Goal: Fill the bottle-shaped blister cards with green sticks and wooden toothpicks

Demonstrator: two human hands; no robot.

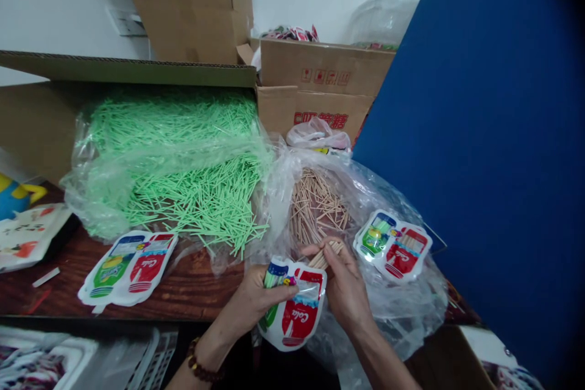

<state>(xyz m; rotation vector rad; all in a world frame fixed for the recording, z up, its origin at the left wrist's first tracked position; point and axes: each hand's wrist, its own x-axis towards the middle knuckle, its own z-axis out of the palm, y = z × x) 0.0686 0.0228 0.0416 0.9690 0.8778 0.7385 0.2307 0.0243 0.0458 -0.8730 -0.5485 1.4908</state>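
Note:
My left hand (265, 292) is closed on a printed pouch (300, 315) with a green half and a red Cola half. Thin green sticks show through the window in its green half. My right hand (342, 283) pinches a small bundle of tan sticks (326, 256) at the pouch's upper right edge. Whether the stick ends are inside the pouch, I cannot tell. Just beyond my hands lies a heap of loose tan sticks (315, 204) in a clear plastic bag (278, 195).
Green sticks (196, 189) fill an open bag in a cardboard box (36, 116). A stack of pouches (130, 268) lies on the wooden table (196, 286) at left; more pouches (393, 245) lie at right on plastic. A blue panel (484, 134) stands along the right side.

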